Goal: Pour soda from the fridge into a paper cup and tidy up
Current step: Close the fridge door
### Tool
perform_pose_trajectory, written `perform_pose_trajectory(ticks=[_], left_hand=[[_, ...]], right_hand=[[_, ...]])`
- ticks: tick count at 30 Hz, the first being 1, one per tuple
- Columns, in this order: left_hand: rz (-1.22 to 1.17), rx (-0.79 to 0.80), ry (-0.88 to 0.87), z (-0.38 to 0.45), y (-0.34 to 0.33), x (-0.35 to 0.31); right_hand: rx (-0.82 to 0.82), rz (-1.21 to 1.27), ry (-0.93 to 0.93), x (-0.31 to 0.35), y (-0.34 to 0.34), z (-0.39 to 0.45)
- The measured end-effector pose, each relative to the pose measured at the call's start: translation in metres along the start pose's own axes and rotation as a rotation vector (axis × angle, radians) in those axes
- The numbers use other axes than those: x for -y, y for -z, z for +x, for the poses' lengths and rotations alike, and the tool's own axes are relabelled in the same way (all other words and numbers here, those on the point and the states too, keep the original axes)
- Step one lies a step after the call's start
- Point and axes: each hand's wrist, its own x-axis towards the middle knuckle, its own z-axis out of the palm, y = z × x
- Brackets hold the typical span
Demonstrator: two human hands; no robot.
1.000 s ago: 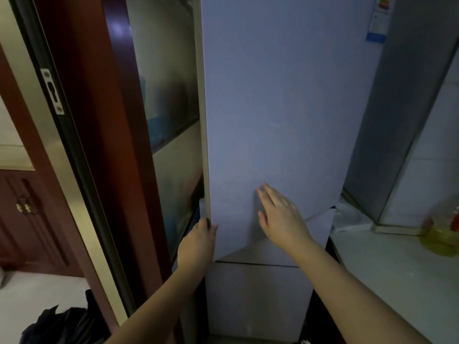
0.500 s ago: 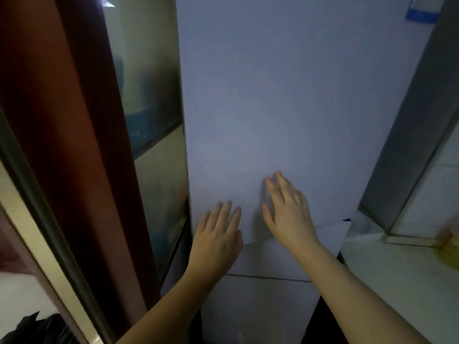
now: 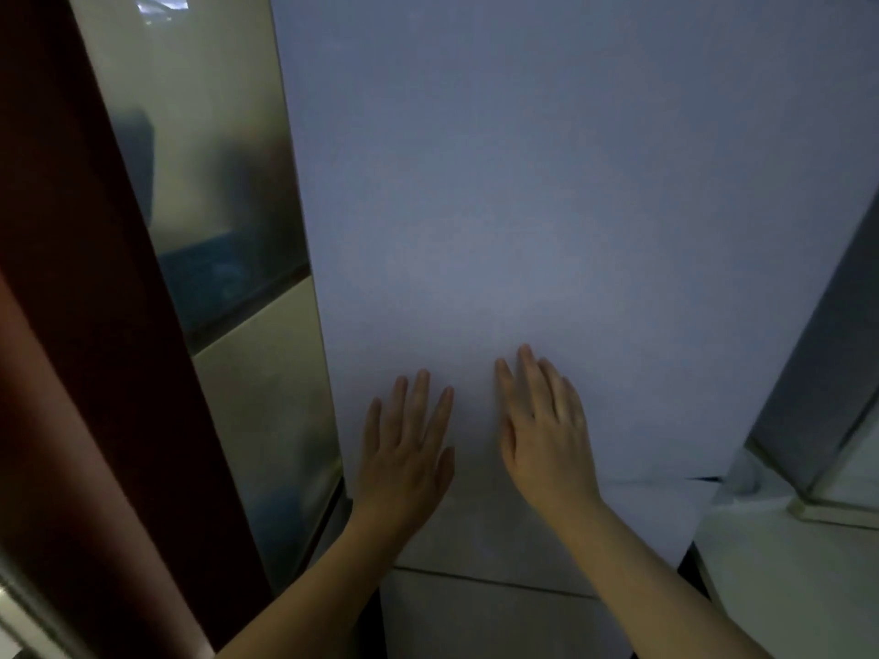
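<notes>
Both hands now pressing flat on fridge door (image 3: 547, 206); left hand (image 3: 406, 449) shifting off door's left edge onto face, door swinging nearly shut. Left grip released, fingers straight; right hand (image 3: 544, 430) same, just right of left. Soda, paper cup not showing. Risk: door's lower right corner looking slightly ajar, seal possibly failing under uneven push. Left of fridge, frosted glass panel (image 3: 214, 206); right of fridge, pale tabletop (image 3: 785, 587), dim room.

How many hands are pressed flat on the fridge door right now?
2. The left hand lies flat on the fridge door near its left edge; the right hand lies flat beside it, nearer the middle.
</notes>
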Motion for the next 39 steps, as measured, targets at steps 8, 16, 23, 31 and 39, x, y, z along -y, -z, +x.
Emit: perform_pose_trajectory(ticks=[8, 16, 23, 31, 39], left_hand=[[-0.04, 0.024, 0.021, 0.02, -0.012, 0.002], [-0.073, 0.194, 0.019, 0.058, -0.008, 0.006], [-0.057, 0.238, -0.01, 0.062, -0.007, 0.009], [-0.045, 0.251, 0.017, 0.058, 0.02, 0.004], [-0.063, 0.271, 0.01, 0.033, 0.047, -0.005]], right_hand=[[0.043, 0.022, -0.013, -0.001, -0.017, 0.014], [0.206, 0.035, -0.027, -0.008, -0.031, 0.036], [0.228, 0.061, -0.023, -0.009, -0.025, 0.036], [0.449, 0.092, 0.014, -0.009, 0.008, 0.032], [0.511, 0.044, -0.037, -0.001, 0.037, 0.005]])
